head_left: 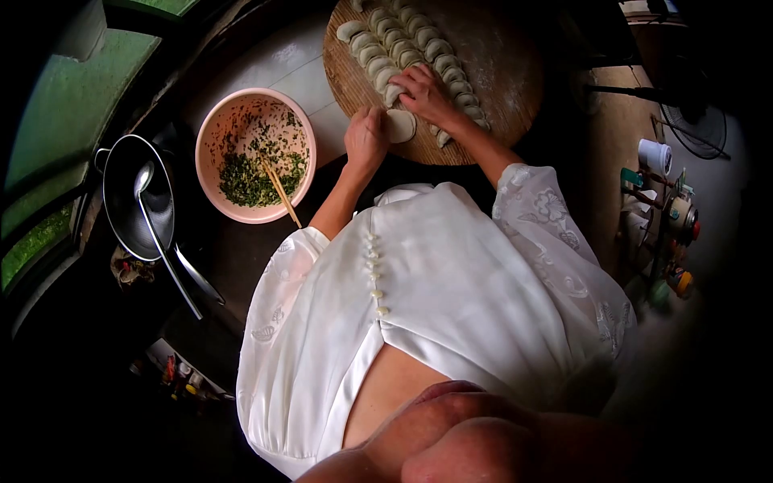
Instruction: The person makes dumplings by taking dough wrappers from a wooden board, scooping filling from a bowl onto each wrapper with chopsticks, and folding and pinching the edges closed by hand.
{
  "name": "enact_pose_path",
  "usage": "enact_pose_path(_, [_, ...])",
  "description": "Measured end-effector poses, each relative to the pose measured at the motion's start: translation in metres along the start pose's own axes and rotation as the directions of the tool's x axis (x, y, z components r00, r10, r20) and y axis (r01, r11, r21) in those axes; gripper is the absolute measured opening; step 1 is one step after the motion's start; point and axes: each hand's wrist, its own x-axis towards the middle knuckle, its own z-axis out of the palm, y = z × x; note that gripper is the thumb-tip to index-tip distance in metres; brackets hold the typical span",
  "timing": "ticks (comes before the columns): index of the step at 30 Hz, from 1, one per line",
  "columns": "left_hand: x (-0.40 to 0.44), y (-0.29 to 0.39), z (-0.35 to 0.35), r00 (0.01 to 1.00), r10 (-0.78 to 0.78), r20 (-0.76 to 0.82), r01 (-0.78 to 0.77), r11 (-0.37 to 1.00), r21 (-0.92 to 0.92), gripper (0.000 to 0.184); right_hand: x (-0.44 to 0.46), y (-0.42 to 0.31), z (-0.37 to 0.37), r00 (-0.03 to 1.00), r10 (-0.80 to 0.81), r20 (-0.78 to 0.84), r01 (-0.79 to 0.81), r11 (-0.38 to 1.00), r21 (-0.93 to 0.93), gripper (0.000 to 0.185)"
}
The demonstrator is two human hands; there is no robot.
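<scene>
Round board [506,76] held dumpling rows [392,35]. Left hand [367,135] curled at a flat wrapper [402,127] near its front edge, pinch unclear; right hand [423,92] touched the end dumpling [392,94], clamp unclear. Step looked like placing that dumpling; next move seemingly called for lifting the wrapper.

Window [76,121]: greenish daylt, upper L, bowed by fisheye
Blouse [459,266]: brightest area, soft fold shadows
Ladle [145,179]: small glare
R-side clutter [682,216]: dim, sl. blurred
Frame edges: blk vignette
</scene>
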Motion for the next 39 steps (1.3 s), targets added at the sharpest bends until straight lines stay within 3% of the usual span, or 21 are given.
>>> enact_pose_path(4, [0.000,-0.001,-0.001,1.000,0.005,-0.001,-0.005,0.999,-0.032,0.010,-0.006,-0.018,-0.011,0.998,0.053,-0.029,-0.052,0.997,0.060,0.032])
enact_pose_path(6, [-0.002,-0.002,0.000,1.000,0.021,0.005,-0.020,0.999,-0.044,0.010,-0.019,-0.026,-0.006,0.998,0.055,-0.002,-0.053,0.972,0.228,0.030])
enact_pose_path(9, [-0.004,-0.005,0.000,0.996,0.084,0.028,-0.082,0.994,-0.068,0.012,-0.028,-0.032,0.005,0.997,-0.056,0.053,0.045,0.981,0.188,0.027])
enact_pose_path(12, [-0.004,-0.007,-0.001,0.982,0.186,-0.035,-0.188,0.978,-0.091,0.012,-0.033,-0.030,0.014,0.995,-0.014,0.096,0.001,0.990,0.140,0.022])
enact_pose_path(18, [-0.009,-0.009,-0.005,0.999,0.021,-0.044,-0.035,0.942,-0.333,0.015,-0.037,-0.044,-0.006,1.000,0.010,0.005,-0.010,0.982,0.188,0.013])
enact_pose_path(19, [-0.011,-0.008,-0.009,0.997,-0.074,-0.028,0.056,0.906,-0.419,0.016,-0.039,-0.048,-0.010,1.000,0.009,0.008,-0.011,0.982,0.189,0.013])
enact_pose_path(21, [-0.013,-0.012,-0.012,0.983,-0.183,0.002,0.159,0.846,-0.509,0.021,-0.043,-0.055,-0.018,0.954,0.288,0.084,-0.300,0.902,0.309,0.012])
enact_pose_path(22, [-0.015,-0.015,-0.011,0.983,-0.184,0.002,0.159,0.845,-0.510,0.021,-0.046,-0.056,-0.019,0.954,0.288,0.085,-0.300,0.903,0.307,0.012])
enact_pose_path(24, [-0.016,-0.016,-0.013,0.920,-0.357,0.160,0.329,0.486,-0.810,0.026,-0.049,-0.061,-0.020,0.900,0.418,0.123,-0.420,0.760,0.495,0.014])
enact_pose_path(25, [-0.019,-0.015,-0.020,0.888,-0.371,0.272,0.403,0.345,-0.848,0.037,-0.050,-0.066,-0.019,0.900,0.418,0.121,-0.420,0.763,0.492,0.014])
enact_pose_path(26, [-0.022,-0.012,-0.024,0.889,-0.369,0.272,0.402,0.343,-0.849,0.037,-0.050,-0.074,-0.016,0.866,0.472,0.167,-0.453,0.596,0.664,0.015])
enact_pose_path(27, [-0.024,-0.006,-0.032,0.831,-0.385,0.402,0.474,0.110,-0.874,0.044,-0.048,-0.080,-0.013,0.829,0.511,0.226,-0.459,0.393,0.797,0.016])
enact_pose_path(28, [-0.025,0.000,-0.040,0.765,-0.368,0.529,0.522,-0.128,-0.843,0.051,-0.048,-0.082,-0.007,0.829,0.512,0.225,-0.460,0.394,0.796,0.016])
enact_pose_path(29, [-0.024,0.002,-0.051,0.738,-0.249,0.627,0.570,-0.267,-0.777,0.054,-0.052,-0.083,0.002,0.829,0.507,0.236,-0.467,0.394,0.792,0.021])
enact_pose_path(30, [-0.027,0.003,-0.052,0.738,-0.247,0.628,0.571,-0.267,-0.776,0.054,-0.052,-0.086,0.006,0.829,0.501,0.247,-0.473,0.394,0.788,0.025])
enact_pose_path(31, [-0.029,0.003,-0.053,0.737,-0.209,0.642,0.556,-0.352,-0.753,0.051,-0.052,-0.088,0.009,0.868,0.449,0.212,-0.446,0.516,0.732,0.027])
enact_pose_path(32, [-0.032,0.003,-0.054,0.738,-0.170,0.653,0.539,-0.433,-0.722,0.048,-0.054,-0.090,0.011,0.868,0.449,0.213,-0.446,0.516,0.731,0.027])
enact_pose_path(33, [-0.035,-0.001,-0.055,0.759,-0.166,0.629,0.563,-0.317,-0.763,0.041,-0.050,-0.101,0.005,0.835,0.486,0.257,-0.505,0.495,0.707,0.026])
enact_pose_path(35, [-0.041,-0.009,-0.054,0.748,-0.228,0.624,0.565,-0.276,-0.778,0.038,-0.048,-0.105,0.007,0.802,0.513,0.307,-0.563,0.475,0.677,0.025])
enact_pose_path(37, [-0.044,-0.014,-0.058,0.735,-0.283,0.617,0.570,-0.236,-0.787,0.035,-0.044,-0.096,0.009,0.915,0.404,-0.001,-0.329,0.747,0.578,0.024])
enact_pose_path(39, [-0.049,-0.023,-0.070,0.752,-0.333,0.570,0.533,-0.202,-0.822,0.032,-0.029,-0.083,-0.007,0.866,0.500,-0.002,-0.448,0.776,0.444,0.023])
